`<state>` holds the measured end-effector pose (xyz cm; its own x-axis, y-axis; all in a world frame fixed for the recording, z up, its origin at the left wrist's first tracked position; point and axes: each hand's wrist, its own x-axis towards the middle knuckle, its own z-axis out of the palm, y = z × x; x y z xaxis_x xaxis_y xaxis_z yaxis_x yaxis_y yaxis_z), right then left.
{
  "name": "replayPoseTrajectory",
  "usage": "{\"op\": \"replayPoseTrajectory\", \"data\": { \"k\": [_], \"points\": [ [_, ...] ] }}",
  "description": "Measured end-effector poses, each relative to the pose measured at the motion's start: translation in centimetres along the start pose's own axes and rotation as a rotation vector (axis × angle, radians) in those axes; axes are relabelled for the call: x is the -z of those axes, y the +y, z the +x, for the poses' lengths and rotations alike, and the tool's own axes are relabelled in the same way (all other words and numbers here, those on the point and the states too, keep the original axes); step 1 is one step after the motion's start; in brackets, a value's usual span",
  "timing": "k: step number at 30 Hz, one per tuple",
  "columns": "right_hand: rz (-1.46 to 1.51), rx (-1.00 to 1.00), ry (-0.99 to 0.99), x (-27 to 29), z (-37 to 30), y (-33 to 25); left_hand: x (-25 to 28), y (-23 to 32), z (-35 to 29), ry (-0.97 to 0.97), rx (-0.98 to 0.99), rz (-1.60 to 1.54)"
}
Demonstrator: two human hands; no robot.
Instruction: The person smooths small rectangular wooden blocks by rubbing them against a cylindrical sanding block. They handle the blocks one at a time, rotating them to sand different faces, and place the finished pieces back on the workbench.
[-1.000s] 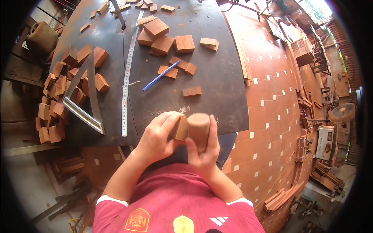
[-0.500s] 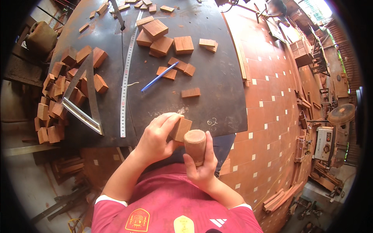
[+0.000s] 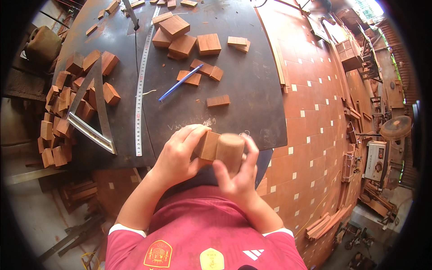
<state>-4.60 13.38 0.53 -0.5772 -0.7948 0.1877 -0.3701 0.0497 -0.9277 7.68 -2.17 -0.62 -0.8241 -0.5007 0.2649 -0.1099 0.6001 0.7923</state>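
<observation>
My left hand point(image 3: 177, 153) is closed around a squarish reddish-brown wooden block point(image 3: 209, 146), held just over the table's near edge. In my right hand point(image 3: 238, 182) is a tan cylinder point(image 3: 230, 152), gripped from below and the side with its round end facing up. Block and cylinder are side by side and seem to touch; the face between them is hidden. Beyond my hands a small wooden block point(image 3: 218, 101) lies on the dark table point(image 3: 180, 108). A blue pen point(image 3: 180, 83) rests across another small block point(image 3: 189, 78).
A steel measuring strip point(image 3: 142, 85) runs lengthwise along the table. To its left, a triangular metal square point(image 3: 105, 112) leans by a heap of wooden blocks point(image 3: 63, 101). Larger blocks point(image 3: 174, 26) are stacked farther off. Tiled floor point(image 3: 310, 135) lies to the right; a person point(image 3: 321, 9) is far right.
My right hand has raised the cylinder slightly and brought it against the block's side, its fingers shifting. The left hand keeps the block in nearly the same place. The view has shifted a little.
</observation>
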Motion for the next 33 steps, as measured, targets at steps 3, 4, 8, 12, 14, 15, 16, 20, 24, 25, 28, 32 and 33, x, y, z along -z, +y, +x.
{"op": "replayPoseTrajectory", "data": {
  "k": [3, 4, 8, 12, 14, 15, 16, 20, 24, 25, 28, 32, 33],
  "points": [
    [0.023, -0.186, -0.005, 0.0, 1.6, -1.2, -0.3, 0.0, 0.0, 0.025, 0.004, 0.002],
    [-0.036, -0.149, 0.0, 0.0, 0.9, -1.4, -0.3, -0.1, -0.1, 0.03, 0.007, 0.007],
    [-0.103, -0.001, -0.025, 0.4, -1.2, -0.9, -0.2, 0.1, -0.2, 0.005, 0.021, -0.005],
    [-0.054, -0.171, -0.013, 0.1, 2.0, -0.6, -0.2, 0.2, 0.1, 0.03, 0.014, 0.002],
    [-0.15, -0.061, 0.011, 0.0, 1.2, -1.0, -0.1, 0.2, 0.0, 0.023, 0.026, -0.009],
    [-0.136, -0.045, 0.001, 0.1, 0.4, -1.1, -0.1, 0.2, 0.1, 0.011, 0.024, -0.01],
    [-0.122, -0.029, -0.009, 0.2, -0.7, -1.0, -0.1, 0.3, 0.1, -0.001, 0.023, -0.011],
    [-0.14, 0.0, -0.016, 0.7, 0.1, -0.7, -0.2, 0.3, 0.5, 0.004, 0.011, -0.011],
    [-0.175, -0.065, -0.004, 0.4, 1.8, -1.5, -0.2, 0.2, 0.4, 0.039, 0.014, -0.006],
    [-0.192, -0.03, -0.003, 0.4, 1.0, -1.6, -0.3, 0.3, 0.3, 0.038, 0.019, -0.012],
    [-0.23, 0.042, -0.028, 1.0, -0.1, -1.4, -0.5, 0.5, 0.5, 0.037, 0.02, -0.005],
    [-0.217, 0.076, -0.012, 1.2, 1.9, -0.9, -0.6, 0.8, 0.5, 0.037, 0.043, 0.003],
    [-0.196, 0.015, -0.018, 1.1, 2.5, -0.7, -0.7, 0.9, 0.3, 0.047, 0.043, 0.015]
  ]
}}
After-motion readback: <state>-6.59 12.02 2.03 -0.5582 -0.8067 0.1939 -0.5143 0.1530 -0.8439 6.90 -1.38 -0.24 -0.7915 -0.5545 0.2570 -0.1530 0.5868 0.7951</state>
